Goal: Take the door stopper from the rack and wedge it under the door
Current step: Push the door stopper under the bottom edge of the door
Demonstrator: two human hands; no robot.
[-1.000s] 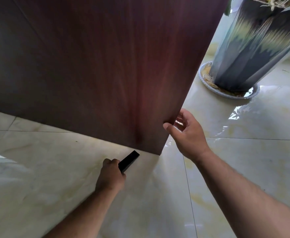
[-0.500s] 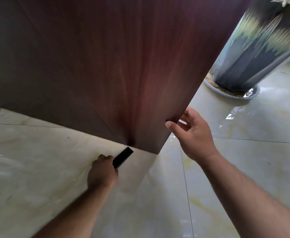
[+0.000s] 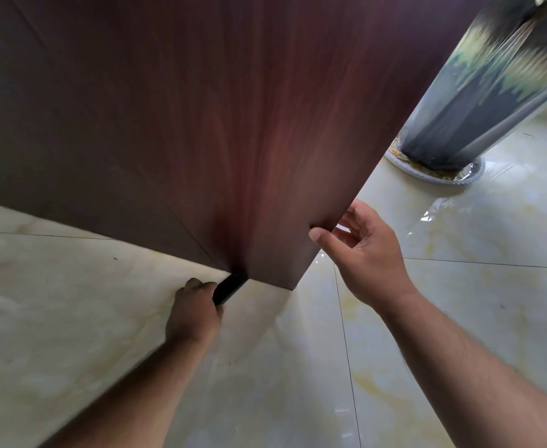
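A dark reddish-brown wooden door fills the upper left, its lower corner just above the glossy tiled floor. My left hand is closed around a black door stopper low on the floor. The stopper's far tip sits at the door's bottom edge, and whether it is under the door I cannot tell. My right hand grips the door's free vertical edge near the bottom, thumb on the near face, fingers behind.
A tall streaked grey-and-yellow plant pot stands on a pale saucer at the upper right, close behind the door edge. Shiny cream marble-look floor tiles with thin dark grout lines spread to the front and right.
My left hand has pushed the stopper forward along the floor until its tip meets the door's bottom edge. My right hand kept its hold on the door edge.
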